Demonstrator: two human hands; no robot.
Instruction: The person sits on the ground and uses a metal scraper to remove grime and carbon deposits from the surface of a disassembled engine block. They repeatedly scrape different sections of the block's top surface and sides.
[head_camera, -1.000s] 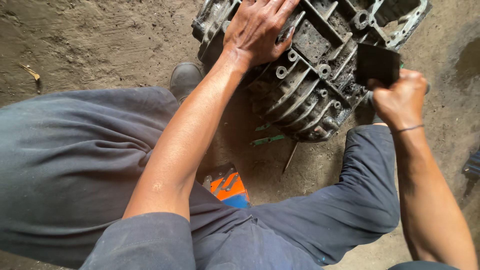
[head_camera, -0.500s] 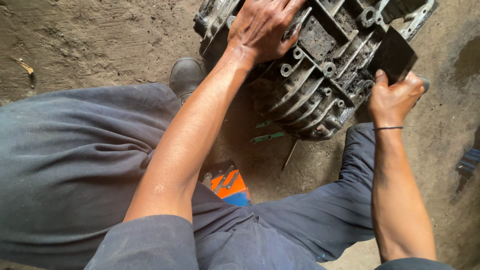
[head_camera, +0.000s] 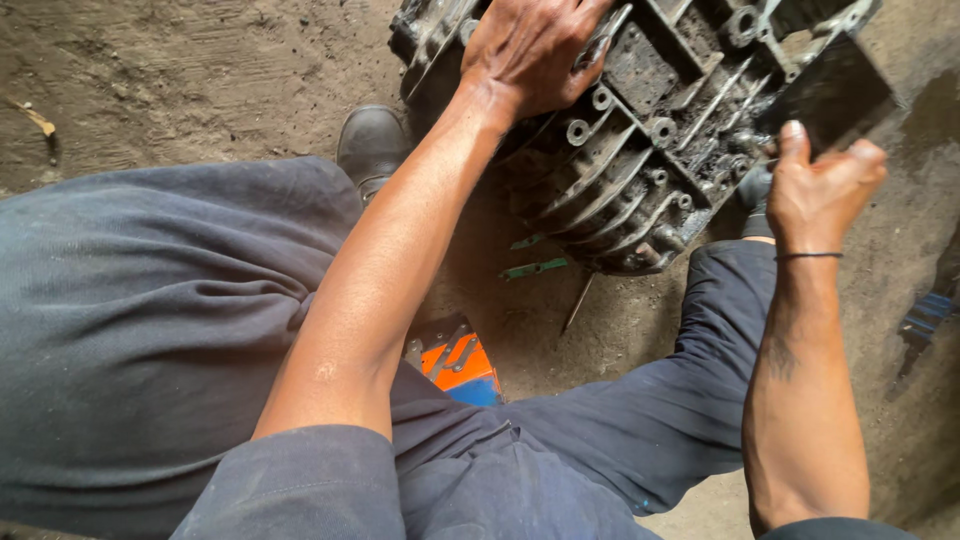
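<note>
Right hand now lower than half a second ago, gripping the dark flat scraper against the greasy engine casing on the dirt floor; left hand clamped on top, steadying.

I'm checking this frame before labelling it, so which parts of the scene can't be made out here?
Head view only:
- The engine casing: its far end is cut off by the top edge.
- Left hand: fingertips run past the top edge, so its grip is unclear.
- Flat dark piece in the right hand: too grimy to identify.
- Orange and blue object: mostly hidden by the trouser leg.
</note>
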